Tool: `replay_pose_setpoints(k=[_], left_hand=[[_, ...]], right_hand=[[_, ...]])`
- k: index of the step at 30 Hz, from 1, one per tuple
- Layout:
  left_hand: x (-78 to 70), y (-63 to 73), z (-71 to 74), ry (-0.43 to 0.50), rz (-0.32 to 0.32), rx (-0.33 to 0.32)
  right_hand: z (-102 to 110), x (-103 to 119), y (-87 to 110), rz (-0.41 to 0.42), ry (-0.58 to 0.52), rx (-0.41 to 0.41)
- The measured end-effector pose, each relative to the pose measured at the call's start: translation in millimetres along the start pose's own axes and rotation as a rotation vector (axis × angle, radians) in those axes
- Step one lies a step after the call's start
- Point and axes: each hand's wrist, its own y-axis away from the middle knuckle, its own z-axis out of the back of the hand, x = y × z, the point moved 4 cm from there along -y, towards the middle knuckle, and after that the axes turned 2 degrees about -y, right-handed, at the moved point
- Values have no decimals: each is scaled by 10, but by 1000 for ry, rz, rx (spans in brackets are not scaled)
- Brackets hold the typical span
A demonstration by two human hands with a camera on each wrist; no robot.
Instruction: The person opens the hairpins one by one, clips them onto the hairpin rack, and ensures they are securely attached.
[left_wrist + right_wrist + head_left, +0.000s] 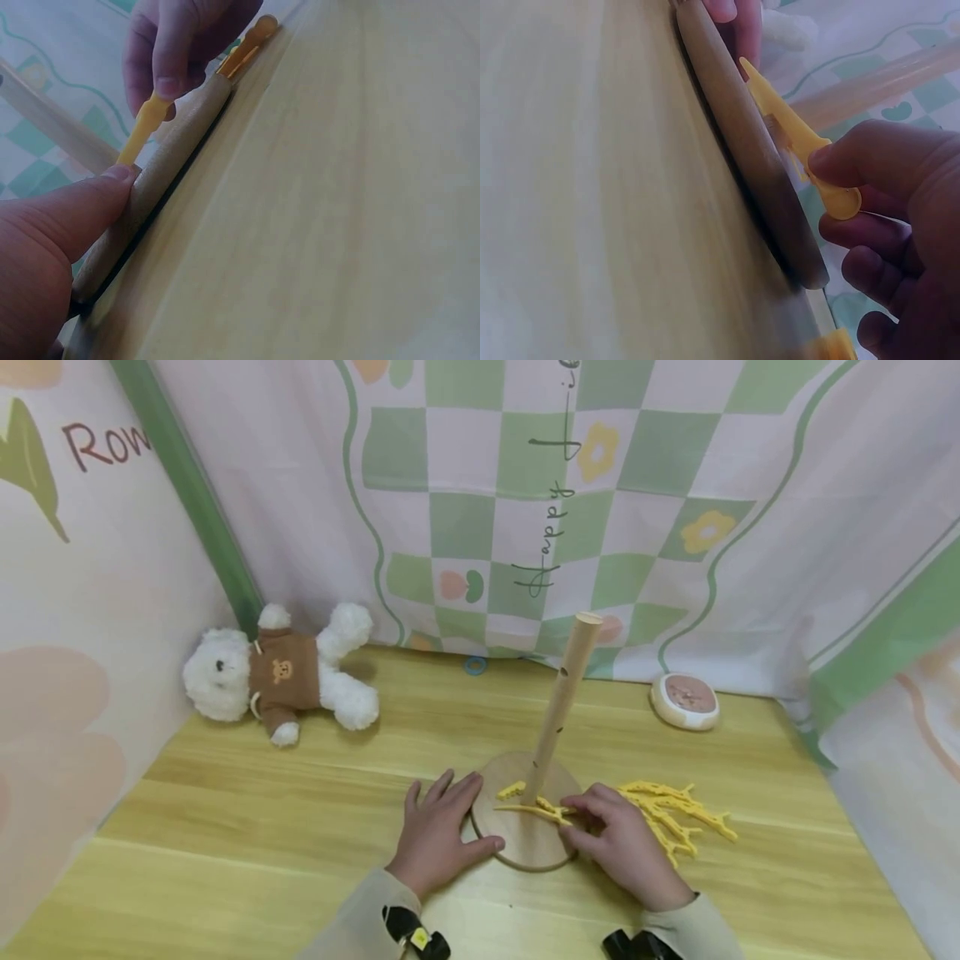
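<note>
A round wooden base [534, 850] carries an upright wooden pole [558, 718] with several small dark holes in it. At the base's left edge rests my left hand [442, 839], fingers spread and the thumb on the rim. My right hand [626, 839] pinches a yellow branch-shaped piece [534, 811] between thumb and fingers, low over the base in front of the pole. In the right wrist view this yellow piece [799, 135] tapers to a thin tip. Another yellow bit [512, 790] shows behind it, left of the pole; whether they are joined I cannot tell.
Several yellow branch pieces [667, 814] lie in a pile just right of my right hand. Further back are a white plush toy [292, 672] in a brown top, a blue ring [476, 666] and a small white-rimmed clock [685, 702]. A printed curtain [465, 527] hangs behind.
</note>
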Motion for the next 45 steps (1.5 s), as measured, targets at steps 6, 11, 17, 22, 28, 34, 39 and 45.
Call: replay_pose_setpoints(k=[6, 11, 17, 22, 28, 34, 39, 45], left_hand=[[-14, -7, 14, 6, -2, 2], [-20, 0, 23, 4, -4, 3], [-14, 3, 12, 7, 4, 14], [-21, 7, 16, 12, 5, 16], [-28, 13, 26, 10, 2, 13], [-26, 15, 31, 8, -2, -2], [-15, 4, 0, 4, -13, -9], [16, 5, -25, -3, -18, -27]], right_hand=[[3, -11, -5, 14, 0, -9], [-8, -29, 0, 20, -5, -10], [-17, -55, 6, 18, -4, -7], [-8, -53, 6, 43, 10, -15], [-2, -47, 6, 58, 44, -18], [12, -21, -1, 47, 72, -5], [67, -11, 40, 33, 113, -26], [113, -22, 88, 29, 141, -58]])
